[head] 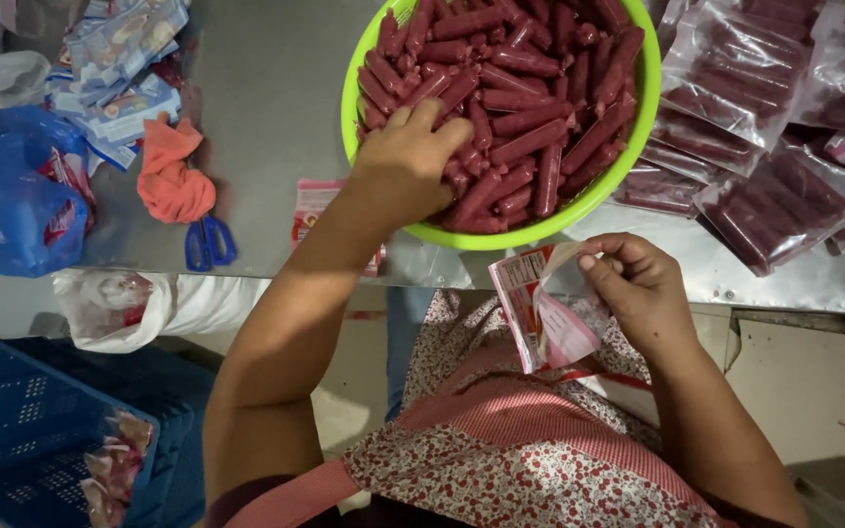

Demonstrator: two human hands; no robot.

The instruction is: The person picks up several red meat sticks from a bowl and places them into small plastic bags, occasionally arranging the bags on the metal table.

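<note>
Head view, steeply downward, close over table point(266, 117)

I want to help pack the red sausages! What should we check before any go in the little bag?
1. Left hand on the sausages in the green bowl: ok.
2. Sausages actually gripped: cannot tell, fingers hidden.
3. Right hand holds the empty pouch: ok.
4. Pouch mouth open: ok, partly spread.
5. Pouch under the bowl: not ok, it sits below the table edge.
</note>
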